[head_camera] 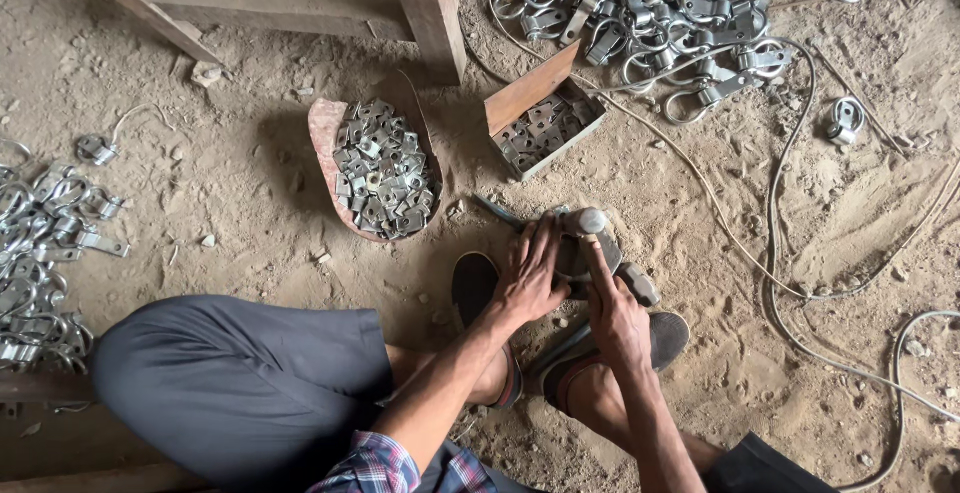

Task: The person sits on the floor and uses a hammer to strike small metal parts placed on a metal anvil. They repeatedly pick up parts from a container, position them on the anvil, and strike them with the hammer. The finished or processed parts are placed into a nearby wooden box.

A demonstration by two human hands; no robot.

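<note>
A dark metal block (585, 253) with a rounded steel post (588, 221) at its far end stands on the dirt between my two sandalled feet. My left hand (528, 275) lies over the block's left side, fingers draped across it and pressing down. From the right, my right hand (615, 311) closes on a grey metal tool (637, 285), with the index finger stretched out toward the post. Whatever lies under my palms is hidden.
A rusty curved tray (325, 133) and a small wooden box (530, 88) hold several small stamped brackets. Piles of ring clamps (650, 3) lie at the top and at the left edge (40, 253). Cables (775, 253) run over the dirt on the right. Wooden frame legs (430, 8) stand behind.
</note>
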